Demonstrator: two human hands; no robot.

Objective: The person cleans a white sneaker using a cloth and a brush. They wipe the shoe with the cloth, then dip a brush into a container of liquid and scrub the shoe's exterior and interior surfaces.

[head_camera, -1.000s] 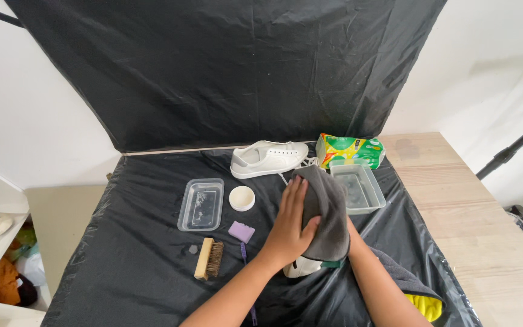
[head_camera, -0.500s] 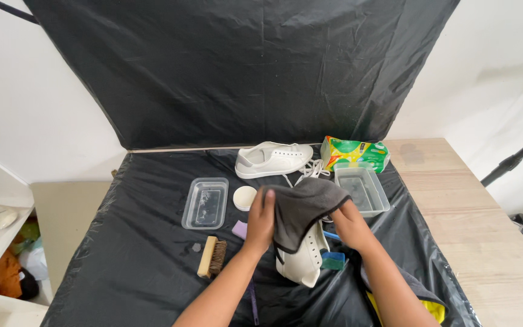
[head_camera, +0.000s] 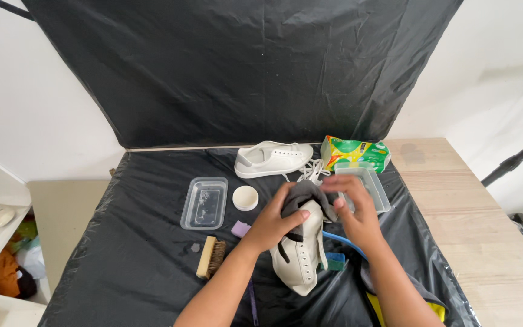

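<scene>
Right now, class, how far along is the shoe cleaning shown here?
Done: the laces lie pulled out beside the second white sneaker. In hand: the left hand steadies a white leather sneaker while the right hand works a dark grey cloth over it. Left: the second sneaker looks untouched; the wooden brush lies idle.

Two white sneakers [head_camera: 273, 158] [head_camera: 301, 251], two clear trays [head_camera: 204, 202] [head_camera: 371, 188], one brush [head_camera: 209, 257], one grey cloth [head_camera: 308, 195].

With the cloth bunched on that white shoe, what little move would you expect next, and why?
Probably a short wipe with the grey cloth down along the white shoe. The left hand grips the shoe's upper end with the thumb across it, and the right hand presses the cloth there, so only that end is covered. The laced part toward the person lies bare.
</scene>
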